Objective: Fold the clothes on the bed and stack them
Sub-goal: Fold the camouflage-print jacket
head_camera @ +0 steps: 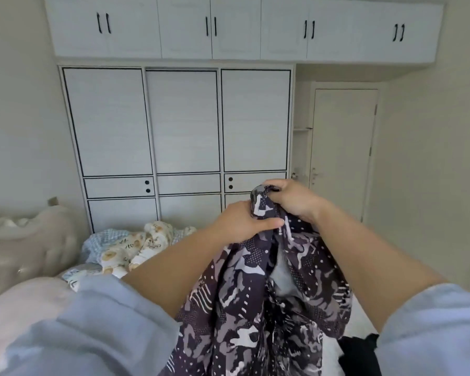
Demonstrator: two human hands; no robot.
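Both the left hand (240, 222) and the right hand (292, 200) grip the top of a dark patterned garment (258, 302), held up above the bed (334, 348). A crumpled quilt (130, 251) lies by the padded headboard (25, 248); a white wardrobe (179, 123) and a closed door (342, 147) stand behind.

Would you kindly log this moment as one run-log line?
step: lifting garment | left hand: grips patterned garment | right hand: grips its top | folded: not yet | bed: floral bedding

We hold both arms raised forward, left hand (240, 222) and right hand (293, 202) curled tight, close together
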